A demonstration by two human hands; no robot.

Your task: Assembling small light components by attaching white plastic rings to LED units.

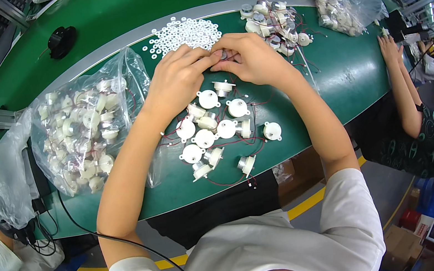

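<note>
Both hands meet over the green workbench, just in front of a pile of small white ring-shaped washers (185, 33). Between the fingertips is a small geared motor (223, 55), of which only a grey round end shows. My right hand (251, 58) pinches it from the right. From the left, the closed fingertips of my left hand (181, 74) press against it; whether they also hold a washer is hidden. Below the hands, between my forearms, lie several white geared motors (226, 129) with thin red and black wires.
A clear plastic bag (86, 127) full of motors lies on the left. Loose motors with wires (276, 23) are heaped at the far right, beside another bag (347, 9). Two black round parts (63, 42) rest beyond the metal rail. A co-worker's arms (400, 80) reach the bench at right.
</note>
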